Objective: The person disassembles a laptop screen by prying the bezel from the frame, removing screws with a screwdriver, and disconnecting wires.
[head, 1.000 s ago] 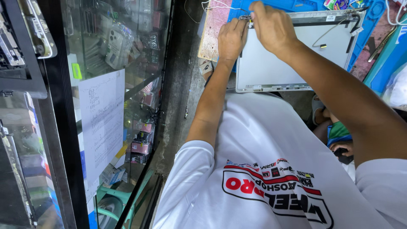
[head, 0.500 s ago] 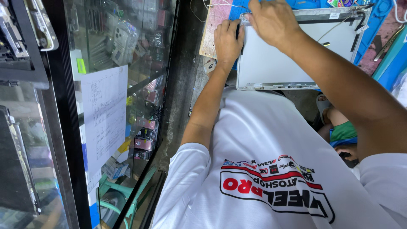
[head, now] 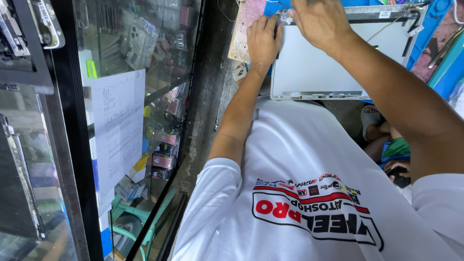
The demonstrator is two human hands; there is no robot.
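A silver laptop lid panel (head: 333, 67) lies flat on a blue work mat (head: 437, 19) at the top of the head view. My left hand (head: 263, 38) presses on the panel's top left corner, fingers curled beside a small metal hinge (head: 284, 17). My right hand (head: 321, 19) rests on the panel's top edge right next to that hinge, fingers pinched down at it. Whether either hand grips a tool is hidden. My white printed shirt fills the lower part of the view.
A glass display case (head: 140, 96) with small packaged goods and a taped paper sheet (head: 116, 130) stands at the left. A pinkish board (head: 246, 24) lies left of the panel. Below the bench edge another person's foot in a sandal (head: 372, 118) shows.
The view has shifted slightly, so the panel sits a little higher and more to the right in frame. Both hands stay at the same top left corner of the panel.
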